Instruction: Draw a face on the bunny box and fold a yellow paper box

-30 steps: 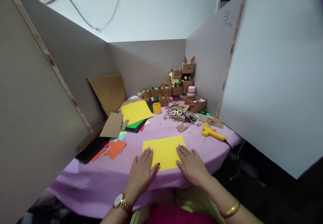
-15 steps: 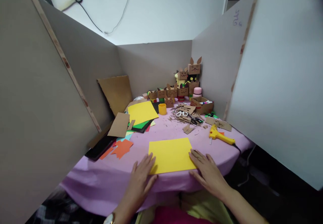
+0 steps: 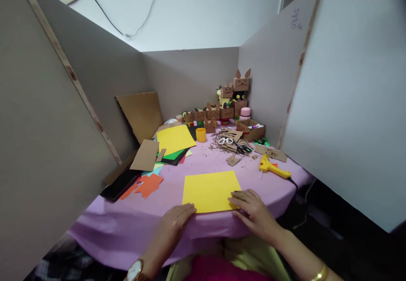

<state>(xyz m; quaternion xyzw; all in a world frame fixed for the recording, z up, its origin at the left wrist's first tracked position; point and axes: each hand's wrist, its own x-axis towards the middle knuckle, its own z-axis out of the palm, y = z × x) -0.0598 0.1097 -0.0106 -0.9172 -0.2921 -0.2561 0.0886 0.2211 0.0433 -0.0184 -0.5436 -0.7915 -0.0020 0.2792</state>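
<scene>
A yellow paper sheet (image 3: 211, 190) lies flat near the front edge of the table, which is covered by a lilac cloth (image 3: 127, 226). My left hand (image 3: 173, 226) rests palm down at the sheet's near left corner, fingers stretched out and close together. My right hand (image 3: 253, 213) lies on the sheet's near right corner, fingers spread and slightly bent over the paper's edge. Neither hand holds anything.
A yellow glue gun (image 3: 272, 169) lies to the right. Scissors (image 3: 226, 140) sit among cardboard scraps. A stack of coloured paper (image 3: 174, 145), a yellow cup (image 3: 201, 134), orange cutouts (image 3: 147, 185), a dark tablet (image 3: 120, 184), cardboard bunny boxes (image 3: 222, 107) and partition boards surround the work area.
My left hand has slid back off the sheet toward its near left corner. My right hand has shifted slightly onto the near right corner. The view has swayed a little.
</scene>
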